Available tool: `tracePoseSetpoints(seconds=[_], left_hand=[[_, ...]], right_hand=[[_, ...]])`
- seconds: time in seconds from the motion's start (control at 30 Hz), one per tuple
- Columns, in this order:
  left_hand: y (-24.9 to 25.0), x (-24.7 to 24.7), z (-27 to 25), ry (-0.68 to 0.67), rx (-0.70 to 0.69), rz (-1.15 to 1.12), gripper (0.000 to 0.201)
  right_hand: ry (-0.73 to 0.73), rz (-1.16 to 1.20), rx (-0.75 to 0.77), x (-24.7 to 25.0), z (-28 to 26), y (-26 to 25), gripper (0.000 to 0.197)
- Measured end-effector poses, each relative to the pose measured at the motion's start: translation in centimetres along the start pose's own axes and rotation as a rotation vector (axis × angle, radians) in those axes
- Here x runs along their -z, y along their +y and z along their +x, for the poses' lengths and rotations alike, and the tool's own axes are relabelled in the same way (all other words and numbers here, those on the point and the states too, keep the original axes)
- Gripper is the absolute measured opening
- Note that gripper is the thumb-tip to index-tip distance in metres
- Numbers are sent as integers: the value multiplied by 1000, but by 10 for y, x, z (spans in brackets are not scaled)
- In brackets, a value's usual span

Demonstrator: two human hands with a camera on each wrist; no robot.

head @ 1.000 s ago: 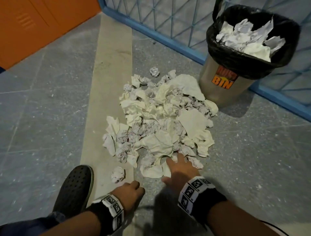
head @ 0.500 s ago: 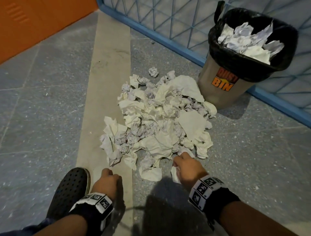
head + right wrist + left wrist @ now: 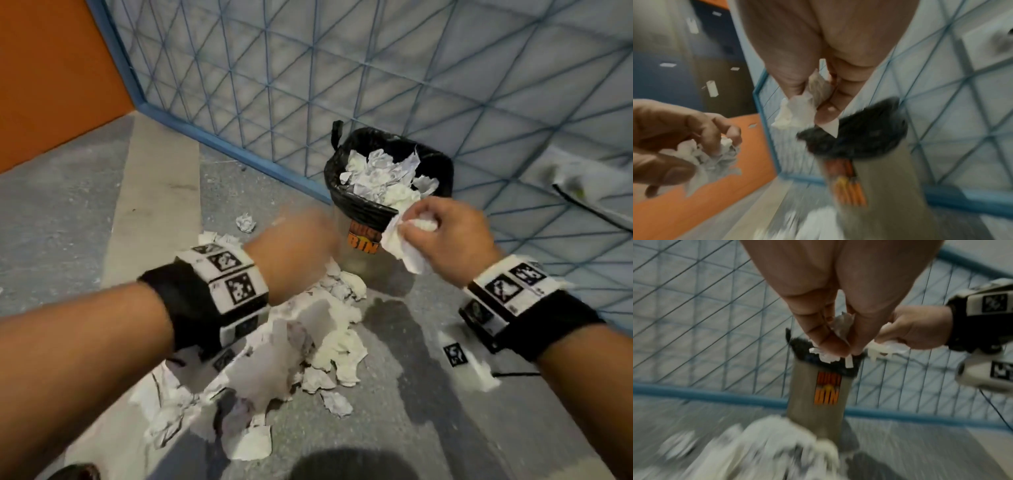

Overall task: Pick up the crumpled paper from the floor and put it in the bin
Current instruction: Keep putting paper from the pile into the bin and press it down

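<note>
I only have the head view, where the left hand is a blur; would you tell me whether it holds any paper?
Observer: Yes. In the right wrist view the left hand grips a crumpled paper in curled fingers.
Operator: Thank you. How does the right hand hold its piece?
Observer: From below, the right hand pinches a second paper between thumb and fingers.
Operator: Is the left hand over the bin?
Observer: The left wrist view shows the bin ahead of that hand, label facing it. I cannot tell whether the hand is over the rim.
</note>
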State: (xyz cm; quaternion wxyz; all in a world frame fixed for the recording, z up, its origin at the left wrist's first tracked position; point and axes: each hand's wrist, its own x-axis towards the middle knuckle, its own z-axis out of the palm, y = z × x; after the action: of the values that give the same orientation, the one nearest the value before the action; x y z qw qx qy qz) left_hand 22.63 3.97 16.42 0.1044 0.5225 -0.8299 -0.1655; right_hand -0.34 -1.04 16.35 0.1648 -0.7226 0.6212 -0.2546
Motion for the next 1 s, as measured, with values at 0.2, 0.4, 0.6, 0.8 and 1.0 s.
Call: tracePoseSetpoints(seconds=[0.2, 0.4, 0.6, 0.8, 1.0], left_hand=[[24, 56, 133, 209, -46, 84, 43], [1, 46, 129, 204, 24, 109, 50], [-43, -44, 7, -203, 170, 106, 38], [-53, -137, -95, -544, 335, 139, 66], [-52, -192, -100, -538, 402, 114, 51]], right_hand=[[125, 388, -358, 27, 84, 3, 51], [154, 167, -198, 14, 33, 5, 44], [-205, 112, -154, -57, -58, 9, 18], [-831, -211, -94, -159, -143, 11, 58], [-717, -291, -251, -209, -150, 26, 57]])
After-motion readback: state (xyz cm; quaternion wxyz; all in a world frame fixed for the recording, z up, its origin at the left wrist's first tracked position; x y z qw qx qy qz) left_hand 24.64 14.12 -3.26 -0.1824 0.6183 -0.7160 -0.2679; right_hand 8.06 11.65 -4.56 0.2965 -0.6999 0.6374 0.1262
